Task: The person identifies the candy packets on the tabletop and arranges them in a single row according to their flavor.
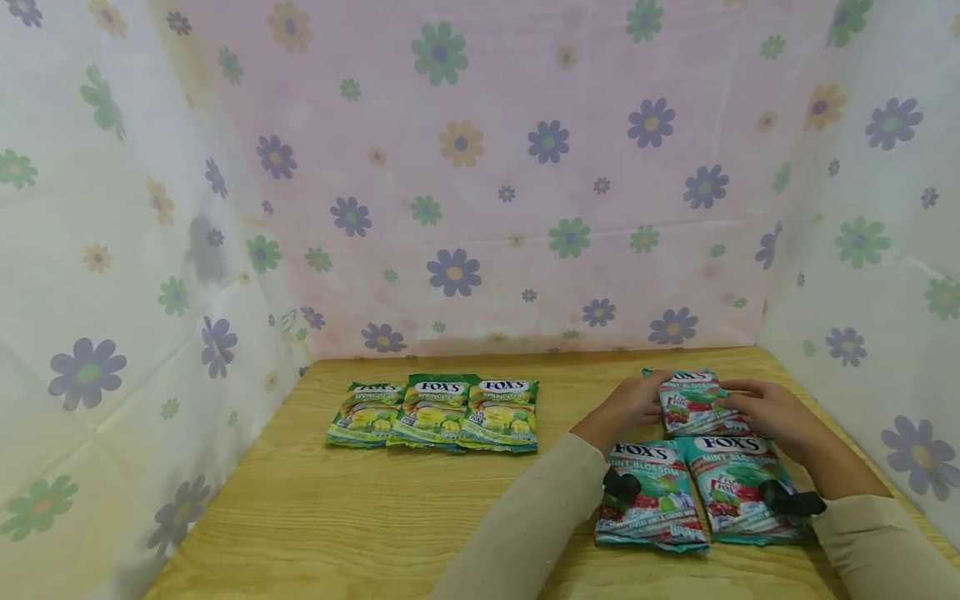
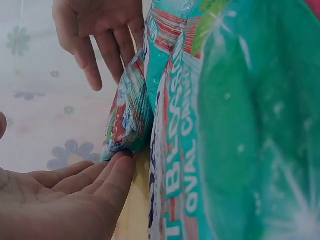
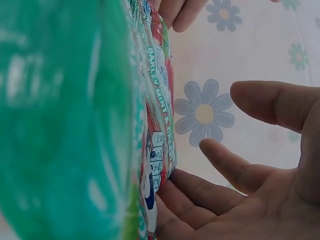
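I can see a person's left hand [image 1: 633, 402] and right hand [image 1: 776, 417] on the 2 sides of a teal FOX'S Mint Blossom candy bag [image 1: 693, 406]. The left hand has its fingers out nearly straight, and its fingertips touch the bag's side. The right hand is spread, with its thumb held away from the bag and some fingertips against the other side.

That bag is at the back right of the wooden table [image 1: 322, 517], just behind 2 more of the same kind. The front left bag [image 1: 656, 504] and front right bag [image 1: 738, 492] lie side by side under the wrists. I can't tell if the back bag touches them.

Well apart, over to the left, 3 green and yellow FOX'S Spring Tea bags [image 1: 432, 417] lie in a row, and their edges overlap. The person has light tan sleeves [image 1: 525, 525]. A pale cloth with flowers [image 1: 510, 192] hangs behind the table.
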The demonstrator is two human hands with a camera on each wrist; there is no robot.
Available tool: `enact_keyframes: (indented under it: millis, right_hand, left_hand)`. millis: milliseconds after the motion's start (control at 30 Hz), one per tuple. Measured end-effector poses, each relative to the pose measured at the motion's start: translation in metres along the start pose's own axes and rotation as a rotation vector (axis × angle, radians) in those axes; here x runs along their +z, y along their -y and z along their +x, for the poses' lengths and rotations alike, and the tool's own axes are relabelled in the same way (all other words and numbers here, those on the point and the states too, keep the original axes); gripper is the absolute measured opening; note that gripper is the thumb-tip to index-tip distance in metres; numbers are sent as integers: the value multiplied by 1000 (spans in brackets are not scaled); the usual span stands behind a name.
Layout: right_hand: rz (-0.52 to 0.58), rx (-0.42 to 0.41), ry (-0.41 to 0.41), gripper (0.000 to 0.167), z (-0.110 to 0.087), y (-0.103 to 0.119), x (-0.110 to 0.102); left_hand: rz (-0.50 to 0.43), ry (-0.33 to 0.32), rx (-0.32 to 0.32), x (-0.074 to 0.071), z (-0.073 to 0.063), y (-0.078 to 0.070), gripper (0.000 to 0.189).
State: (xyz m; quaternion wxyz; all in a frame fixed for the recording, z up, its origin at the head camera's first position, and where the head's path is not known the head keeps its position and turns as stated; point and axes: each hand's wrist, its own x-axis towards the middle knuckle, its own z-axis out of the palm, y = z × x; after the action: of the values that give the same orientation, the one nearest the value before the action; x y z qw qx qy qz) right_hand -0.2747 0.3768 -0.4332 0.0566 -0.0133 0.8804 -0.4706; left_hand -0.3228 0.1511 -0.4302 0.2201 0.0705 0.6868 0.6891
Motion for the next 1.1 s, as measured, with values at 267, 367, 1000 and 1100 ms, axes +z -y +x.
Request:
enact_keyframes:
  millis: [267, 367, 1000, 1100]
  right_hand:
    - [36, -45, 11, 71, -3, 5, 1]
    - [38, -72, 4, 67, -4, 8, 2]
    - [53, -161, -14, 65, -8, 37, 12]
    - [62, -184, -8, 65, -9, 43, 16]
  left_hand:
    - [-19, 15, 40, -1, -4, -3, 62]
    - [-21, 6, 40, -2, -5, -6, 60]
    - [16, 67, 74, -36, -18, -21, 59]
    - [53, 92, 83, -48, -23, -22, 59]
